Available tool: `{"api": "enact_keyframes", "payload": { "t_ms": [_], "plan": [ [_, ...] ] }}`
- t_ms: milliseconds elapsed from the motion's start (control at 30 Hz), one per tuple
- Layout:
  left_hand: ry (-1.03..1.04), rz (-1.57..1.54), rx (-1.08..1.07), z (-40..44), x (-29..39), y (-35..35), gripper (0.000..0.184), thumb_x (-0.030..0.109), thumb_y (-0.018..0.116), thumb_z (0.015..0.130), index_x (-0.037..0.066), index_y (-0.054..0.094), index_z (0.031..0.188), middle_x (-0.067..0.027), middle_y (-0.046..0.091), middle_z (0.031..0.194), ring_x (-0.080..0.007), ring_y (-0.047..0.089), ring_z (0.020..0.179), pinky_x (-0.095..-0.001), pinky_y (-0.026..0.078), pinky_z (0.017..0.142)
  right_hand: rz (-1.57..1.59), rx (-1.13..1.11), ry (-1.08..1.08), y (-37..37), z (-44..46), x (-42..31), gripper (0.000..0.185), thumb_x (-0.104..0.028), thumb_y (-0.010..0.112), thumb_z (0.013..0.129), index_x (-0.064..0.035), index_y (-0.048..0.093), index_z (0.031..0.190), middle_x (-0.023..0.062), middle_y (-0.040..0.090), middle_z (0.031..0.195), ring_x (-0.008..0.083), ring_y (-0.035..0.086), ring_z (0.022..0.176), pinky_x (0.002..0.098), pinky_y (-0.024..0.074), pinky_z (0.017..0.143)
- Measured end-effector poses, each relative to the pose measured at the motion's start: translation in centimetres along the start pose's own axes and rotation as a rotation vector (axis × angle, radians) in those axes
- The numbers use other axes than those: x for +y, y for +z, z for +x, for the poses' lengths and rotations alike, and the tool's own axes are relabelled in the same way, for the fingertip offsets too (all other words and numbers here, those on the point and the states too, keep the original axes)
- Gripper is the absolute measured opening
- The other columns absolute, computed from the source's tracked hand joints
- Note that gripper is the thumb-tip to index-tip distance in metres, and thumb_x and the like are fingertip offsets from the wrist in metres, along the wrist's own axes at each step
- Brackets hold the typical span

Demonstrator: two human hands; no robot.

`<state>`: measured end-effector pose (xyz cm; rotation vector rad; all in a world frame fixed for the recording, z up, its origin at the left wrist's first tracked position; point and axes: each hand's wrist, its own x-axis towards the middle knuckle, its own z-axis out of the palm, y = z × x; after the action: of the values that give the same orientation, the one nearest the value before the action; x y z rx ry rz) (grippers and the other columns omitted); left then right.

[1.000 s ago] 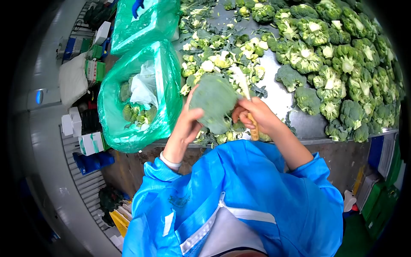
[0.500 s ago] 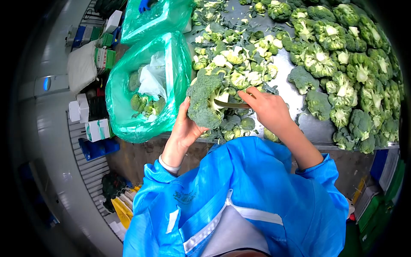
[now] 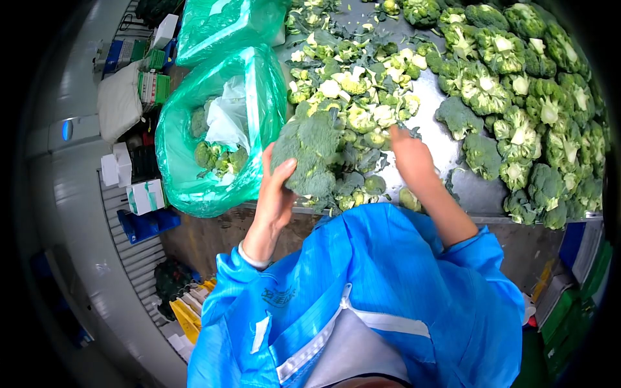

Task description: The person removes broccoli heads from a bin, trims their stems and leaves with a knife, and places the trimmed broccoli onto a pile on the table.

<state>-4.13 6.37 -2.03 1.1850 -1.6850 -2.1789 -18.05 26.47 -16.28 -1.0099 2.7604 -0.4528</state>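
My left hand [image 3: 277, 187] is closed on the left edge of a large broccoli head [image 3: 309, 152], thumb pressed on the crown. The green crown faces up towards me, so its stem side is hidden. To the right, apart from the head, my right hand [image 3: 413, 158] is closed over the trimmings. Half a second ago a curved knife showed in it; now the blade is out of sight. Cut broccoli pieces and leaves [image 3: 362, 119] lie in a heap under and beyond both hands on the metal table [image 3: 430, 97].
A green bag-lined box [image 3: 255, 97] at my left contains broccoli pieces and a whitish plastic sheet [image 3: 229, 116]. Another green-lined box [image 3: 226, 29] stands behind it. Many broccoli heads [image 3: 517, 129] are piled on the table's right side. The table's front edge [image 3: 491, 218] is close to my body.
The broccoli head has turned so its crown faces up, hiding the cut stem. My right hand has moved slightly right and away from the head, and the knife blade has gone from sight.
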Motion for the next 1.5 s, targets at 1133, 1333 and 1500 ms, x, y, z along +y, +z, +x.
{"api": "enact_keyframes", "payload": {
  "t_ms": [1133, 1333, 1500],
  "plan": [
    [0.065, 0.13, -0.326, 4.1, 0.8, 3.3, 0.051, 0.03, 0.058, 0.097, 0.003, 0.045, 0.139, -0.0144, 0.056, 0.131, -0.0234, 0.064, 0.106, -0.0392, 0.053, 0.088, 1.412, 0.605, 0.66, -15.9, 1.3, 10.0, 0.023, -0.016, 0.069, 0.089, -0.0081, 0.061, 0.109, -0.002, 0.054, 0.07, 0.0065, 0.044, 0.05, 0.0224, 0.0364, 0.04],
    [0.016, 0.089, -0.315, 4.2, -0.2, 2.6, 0.035, 0.018, 0.061, 0.095, 0.0, 0.054, 0.125, -0.0133, 0.063, 0.117, -0.0217, 0.065, 0.097, -0.0328, 0.056, 0.079, 1.058, 1.113, 0.554, -30.0, 6.1, 27.6, 0.038, -0.019, 0.072, 0.09, -0.0007, 0.057, 0.12, 0.0035, 0.054, 0.073, 0.0107, 0.047, 0.053, 0.0257, 0.0387, 0.044],
    [0.036, 0.081, -0.266, 4.2, 0.2, 2.6, 0.032, 0.016, 0.06, 0.095, 0.001, 0.056, 0.123, -0.0132, 0.063, 0.116, -0.0208, 0.065, 0.096, -0.0328, 0.056, 0.079, 1.068, 1.139, 0.572, -33.0, 9.0, 35.4, 0.047, -0.004, 0.064, 0.091, 0.0009, 0.049, 0.136, 0.0094, 0.06, 0.087, 0.0119, 0.048, 0.056, 0.0303, 0.0391, 0.047]
  ]
}}
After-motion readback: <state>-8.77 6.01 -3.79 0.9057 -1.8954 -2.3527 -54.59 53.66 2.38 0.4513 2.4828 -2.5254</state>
